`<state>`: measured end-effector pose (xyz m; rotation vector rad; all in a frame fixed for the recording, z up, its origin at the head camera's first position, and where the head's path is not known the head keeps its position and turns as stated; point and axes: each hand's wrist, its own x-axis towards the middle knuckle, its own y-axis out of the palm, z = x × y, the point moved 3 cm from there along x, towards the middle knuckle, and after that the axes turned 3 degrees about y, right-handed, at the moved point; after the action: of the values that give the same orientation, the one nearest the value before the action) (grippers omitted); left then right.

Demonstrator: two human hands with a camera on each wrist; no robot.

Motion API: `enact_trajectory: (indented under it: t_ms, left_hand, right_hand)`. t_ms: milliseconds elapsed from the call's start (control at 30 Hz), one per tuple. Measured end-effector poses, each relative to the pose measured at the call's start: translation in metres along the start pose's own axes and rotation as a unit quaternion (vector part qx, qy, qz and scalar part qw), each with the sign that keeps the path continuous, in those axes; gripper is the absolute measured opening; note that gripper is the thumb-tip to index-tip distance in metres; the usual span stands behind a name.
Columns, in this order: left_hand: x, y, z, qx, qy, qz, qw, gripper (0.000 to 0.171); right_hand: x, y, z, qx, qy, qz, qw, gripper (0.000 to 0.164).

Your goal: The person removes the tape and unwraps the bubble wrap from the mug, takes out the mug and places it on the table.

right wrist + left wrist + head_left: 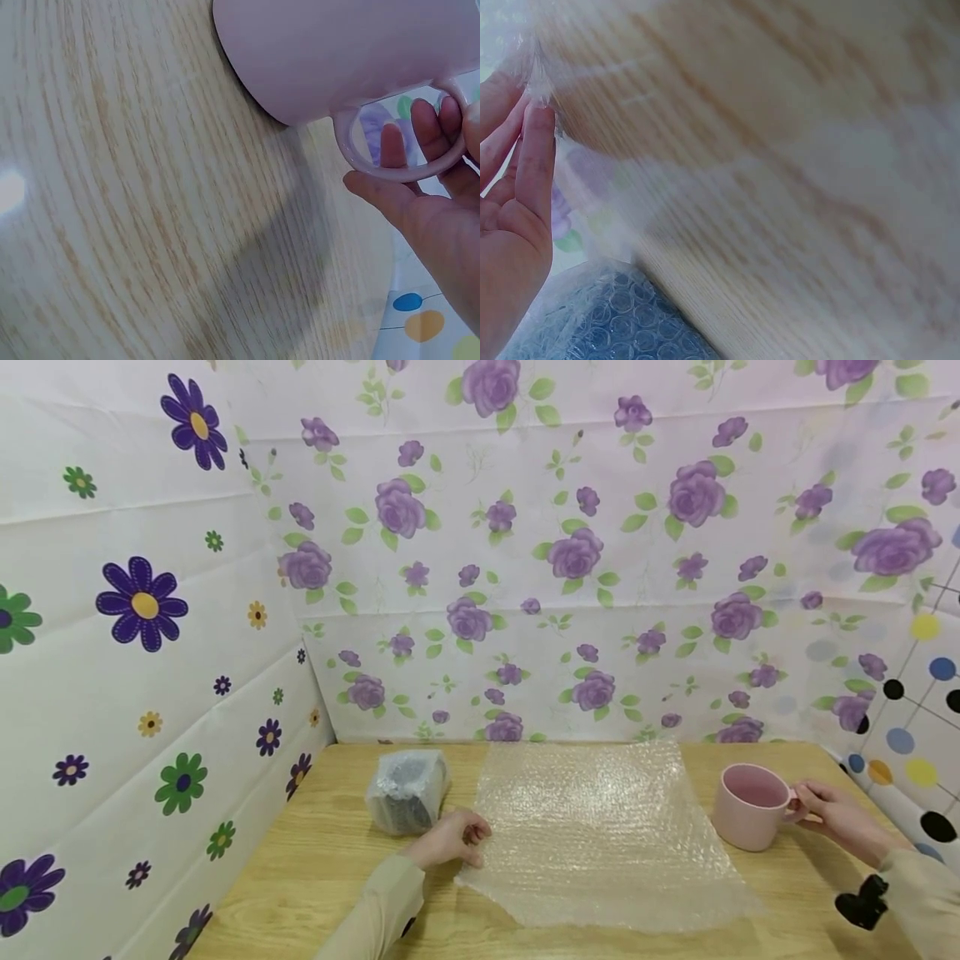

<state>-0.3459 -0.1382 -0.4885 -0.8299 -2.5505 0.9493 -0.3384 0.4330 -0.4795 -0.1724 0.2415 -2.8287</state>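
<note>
The left hand [450,837] pinches the left edge of a clear bubble-wrap sheet [592,843] between thumb and fingers. The right hand [836,814] grips the handle [409,174] of a pink mug [744,822], fingers through the loop. The mug is upright, just beside the sheet's right edge, opening up. Near the left hand, on its far side, sits a bubble-wrapped parcel [405,789]. The sheet lies between the 2 hands, its far edge reaching the back of the wood-grain table [292,877], against a rose-printed cloth [525,568]. Bare wood shows left of the parcel and along the sheet's near edge.
</note>
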Motion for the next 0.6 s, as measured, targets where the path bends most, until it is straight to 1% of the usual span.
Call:
enact_trajectory:
  t_ms: [133,267,367,600]
  left_hand:
    - [-0.0007,0.0007,-0.0008,-0.004,0.0,0.002,1.0,0.037]
    - [0.0,0.0002,-0.0005,-0.005,-0.002,0.0,1.0,0.037]
    - [0.0009,0.0,0.0003,-0.006,-0.002,-0.001,1.0,0.037]
    - [0.0005,0.0006,0.0013,-0.006,0.0,0.0,1.0,0.037]
  right_hand:
    - [-0.0024,-0.0001,-0.0008,-0.014,0.014,-0.01,1.0,0.028]
    - [-0.0033,0.0009,-0.0004,-0.005,0.012,-0.012,1.0,0.03]
    - [-0.0035,0.0011,0.0005,-0.008,0.006,-0.015,1.0,0.029]
    - [-0.0041,-0.0005,0.0,-0.013,0.028,-0.021,0.999,0.027]
